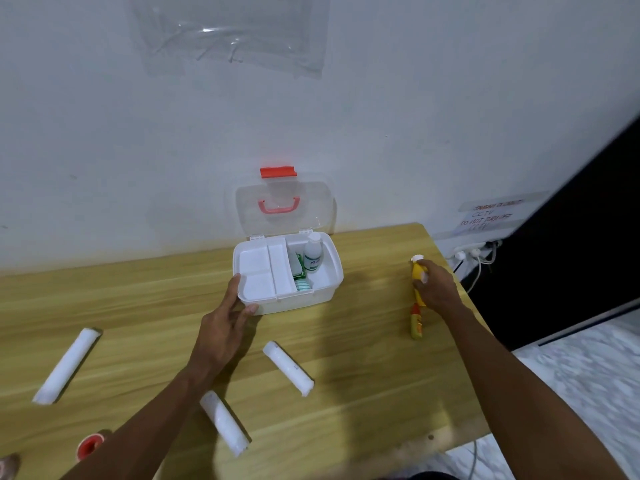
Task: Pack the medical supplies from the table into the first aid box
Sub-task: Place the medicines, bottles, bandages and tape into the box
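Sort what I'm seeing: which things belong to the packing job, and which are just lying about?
Job: first aid box, left hand resting on it; yellow tube in the right hand; small yellow bottle; three white rolls; red roll.
Lying about: plastic sheet on the wall; taped notice; power strip.

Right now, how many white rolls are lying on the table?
3. The left roll lies far left; the front roll lies nearest the camera; the middle roll lies in front of the first aid box. The arms could hide more.
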